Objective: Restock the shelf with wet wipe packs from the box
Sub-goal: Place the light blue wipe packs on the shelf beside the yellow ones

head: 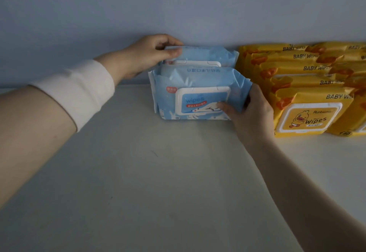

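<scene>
Pale blue-grey wall (178,4) fills the upper half of the view. It meets a smooth, matte, off-white shelf (158,172) that runs across the lower half.

Along the right of the shelf stand the yellow packs (297,67), soft glossy film pouches printed "BABY WIPES". They are lined up one behind another in rows that reach back to the wall. The nearest one has a white-rimmed rectangular flip lid with a duck picture.

Just left of them two light-blue packs of the same crinkly film stand upright on their long edges, one directly behind the other. The front blue pack (194,79) faces the camera and shows a rounded white lid (202,101) marked "wipes". The rear blue pack (208,53) stands near the wall, and only its top and a strip of its lid show.

A bare forearm with a white ribbed sleeve (79,87) near the wrist stretches in from the left, palm turned toward the packs. The left hand (146,55) has its grip narrow, with curled fingers over the top left edge of the rear blue pack and the thumb pinching it from the front.

The other arm reaches up from the lower right. The right hand (253,113) wraps the right end of the front blue pack, with its thumb pressed on the lid's lower right corner and its fingers hidden behind the pack.
</scene>
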Motion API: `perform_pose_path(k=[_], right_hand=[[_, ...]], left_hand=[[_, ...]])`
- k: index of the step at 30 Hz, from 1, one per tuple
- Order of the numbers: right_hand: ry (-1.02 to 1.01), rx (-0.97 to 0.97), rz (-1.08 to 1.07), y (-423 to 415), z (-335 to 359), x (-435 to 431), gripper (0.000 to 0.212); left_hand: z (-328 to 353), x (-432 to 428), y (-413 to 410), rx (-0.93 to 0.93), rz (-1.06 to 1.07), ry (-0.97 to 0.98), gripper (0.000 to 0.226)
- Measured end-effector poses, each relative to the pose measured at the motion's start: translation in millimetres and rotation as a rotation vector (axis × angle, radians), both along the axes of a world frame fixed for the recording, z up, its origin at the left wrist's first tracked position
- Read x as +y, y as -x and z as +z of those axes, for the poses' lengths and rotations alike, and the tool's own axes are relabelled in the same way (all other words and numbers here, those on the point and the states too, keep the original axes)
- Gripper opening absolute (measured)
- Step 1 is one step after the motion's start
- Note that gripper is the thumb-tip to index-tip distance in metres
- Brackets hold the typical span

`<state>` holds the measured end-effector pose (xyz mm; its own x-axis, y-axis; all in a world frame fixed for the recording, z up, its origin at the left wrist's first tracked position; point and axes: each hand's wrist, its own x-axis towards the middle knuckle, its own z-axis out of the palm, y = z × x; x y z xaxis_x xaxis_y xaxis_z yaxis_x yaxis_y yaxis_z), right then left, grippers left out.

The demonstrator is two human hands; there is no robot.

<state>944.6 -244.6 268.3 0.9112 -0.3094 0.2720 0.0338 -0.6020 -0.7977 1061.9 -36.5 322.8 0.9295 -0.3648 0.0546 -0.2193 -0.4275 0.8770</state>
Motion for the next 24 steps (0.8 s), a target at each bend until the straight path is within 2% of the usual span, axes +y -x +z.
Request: perform_pose_path(k=[2, 4, 6, 8, 10, 13, 17, 21, 24], right_hand=[[0.023, -0.005, -0.032, -0.7, -0.3, 1.5, 0.051], [0.044, -0.016, -0.056, 1.4, -0.5, 2.2, 0.053], [0.051, -0.030, -0.078, 3.4, 0.6, 3.2, 0.056], [0.035, -0.028, -0.088, 2.9, 2.5, 4.1, 0.060], [0.028, 0.005, -0.106, 0.4, 5.6, 5.1, 0.064], [0.068, 0.075, -0.106, 0.5, 12.5, 11.2, 0.082], [0.178, 0.121, -0.011, 19.6, 26.2, 21.5, 0.090], [0.341, 0.157, 0.125, 47.1, 52.3, 7.4, 0.072], [0.444, 0.069, 0.101, 75.0, 79.8, -40.2, 0.051]], left_hand=[[5.0, 2.1, 3.2, 0.057, -0.068, -0.037, 0.045], [7.3, 4.3, 8.2, 0.094, -0.175, -0.150, 0.079], [5.3, 2.8, 13.4, 0.053, -0.208, -0.275, 0.103], [3.0, -0.1, 15.4, -0.024, -0.172, -0.341, 0.112], [3.1, -4.1, 15.2, -0.050, -0.126, -0.351, 0.113], [8.4, -5.3, 19.9, -0.088, -0.088, -0.428, 0.115], [25.4, -15.2, 40.4, -0.339, -0.073, -0.629, 0.092], [56.7, -54.0, 74.1, -0.737, -0.091, -0.785, 0.063], [84.9, -106.4, 110.1, -0.934, -0.144, -0.918, 0.061]])
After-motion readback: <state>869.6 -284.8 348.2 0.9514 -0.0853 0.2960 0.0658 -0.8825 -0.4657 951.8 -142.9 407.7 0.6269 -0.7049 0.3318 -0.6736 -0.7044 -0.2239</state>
